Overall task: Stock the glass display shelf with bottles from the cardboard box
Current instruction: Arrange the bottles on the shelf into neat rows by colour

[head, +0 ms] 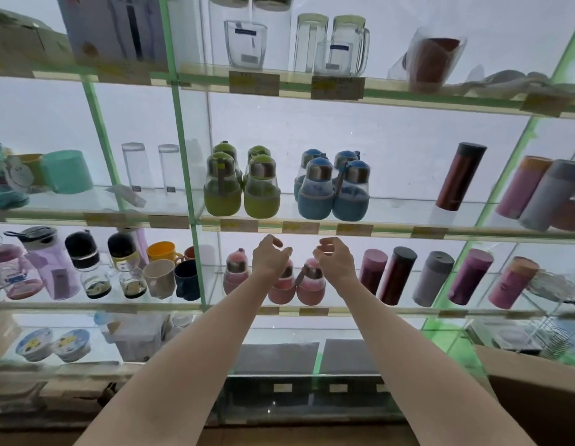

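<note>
Both hands are raised before the glass display shelf (360, 231); the left hand (269, 257) and right hand (335, 258) are seen with loosely curled fingers, nothing grasped. Pink bottles (311, 283) stand just behind them. The cardboard box (537, 394) lies at four o'clock.

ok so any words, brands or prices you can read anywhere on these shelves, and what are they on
None can be read.
Price tags on the shelf edges: yellowish slips, print too blurred.
Labels on the clear glass mugs: dark strip and white patch, text too small.
Stickers at the base of the tall glasses: unreadable.
White box, top left: a picture, no legible wording.
Round tins, bottom left: cartoon print, no readable text.
</note>
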